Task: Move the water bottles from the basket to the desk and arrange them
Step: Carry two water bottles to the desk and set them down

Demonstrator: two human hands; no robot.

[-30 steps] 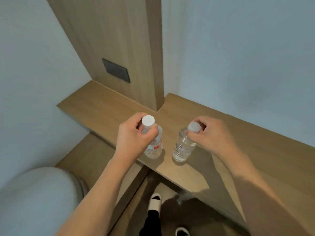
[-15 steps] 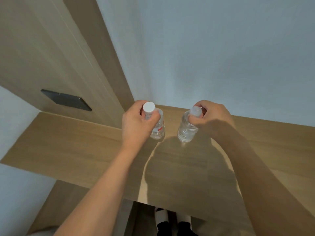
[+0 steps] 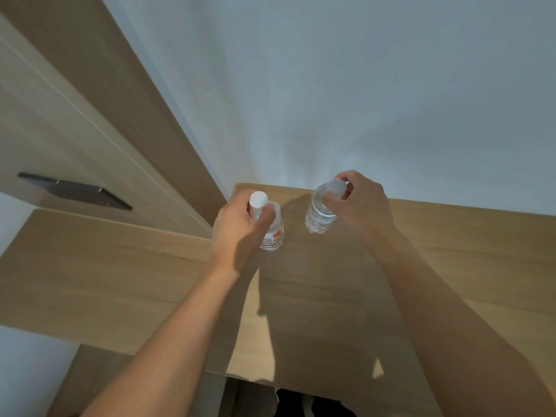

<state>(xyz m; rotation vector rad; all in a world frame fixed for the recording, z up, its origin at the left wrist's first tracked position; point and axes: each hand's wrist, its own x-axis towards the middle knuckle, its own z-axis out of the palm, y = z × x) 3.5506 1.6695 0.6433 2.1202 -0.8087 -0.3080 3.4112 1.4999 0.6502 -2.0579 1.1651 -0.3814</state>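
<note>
While both arms are stretched over bench (image 3: pixel 346 296), left bottle (image 3: pixel 272 228) is pinched at neck by left hand (image 3: pixel 237 230), fingers curled below white cap. Right bottle (image 3: pixel 320 215) is gripped at cap by right hand (image 3: pixel 361 203). Both bottles held upright near bench's far edge, by wall; contact with bench cannot be told.

We see a light wooden tabletop (image 3: pixel 126 275) against the wall; two clear water bottles (image 3: pixel 272 233) (image 3: pixel 319 216) at its far edge.
</note>
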